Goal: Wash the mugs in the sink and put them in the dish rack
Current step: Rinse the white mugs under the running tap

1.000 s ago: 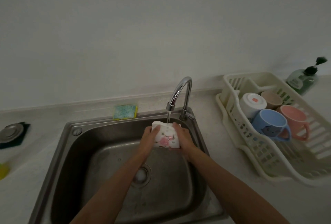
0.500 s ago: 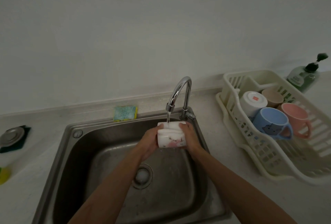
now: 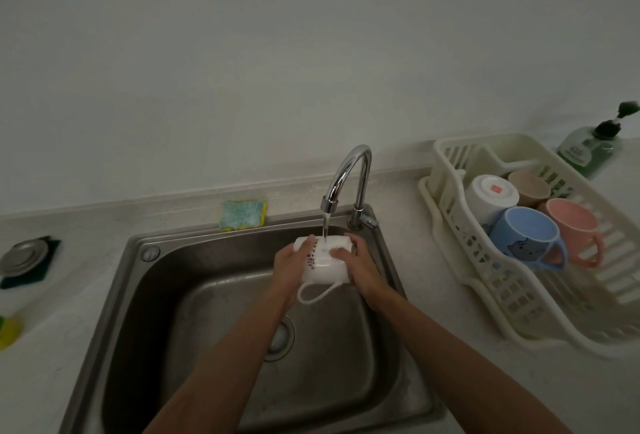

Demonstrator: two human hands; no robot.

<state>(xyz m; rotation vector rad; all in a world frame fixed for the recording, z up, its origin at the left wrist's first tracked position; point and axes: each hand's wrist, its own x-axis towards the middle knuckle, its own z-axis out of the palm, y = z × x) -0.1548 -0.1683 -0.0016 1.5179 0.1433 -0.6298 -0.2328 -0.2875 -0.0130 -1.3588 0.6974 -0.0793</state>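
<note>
A white mug (image 3: pixel 323 265) with small dark print lies on its side under the running tap (image 3: pixel 346 177), over the steel sink (image 3: pixel 145 295). Its handle points down toward me. My left hand (image 3: pixel 292 265) grips its left end and my right hand (image 3: pixel 360 265) grips its right end, with the thumb on the mug's side. The cream dish rack (image 3: pixel 485 295) at the right holds an upturned white mug (image 3: pixel 490 196), a beige mug (image 3: pixel 530 185), a blue mug (image 3: pixel 526 237) and a pink mug (image 3: pixel 575 225).
A blue and yellow sponge (image 3: pixel 243 214) leans behind the sink. A metal sink strainer (image 3: pixel 22 257) sits on a dark pad at the left, with a yellow sponge (image 3: pixel 8 331) nearer the edge. A green soap pump bottle (image 3: pixel 588 142) stands behind the rack. The drain (image 3: pixel 280 338) is open.
The mug has been turned in my hands under the water. The pink picture side is out of sight now, the printed side faces up and the handle hangs down.
</note>
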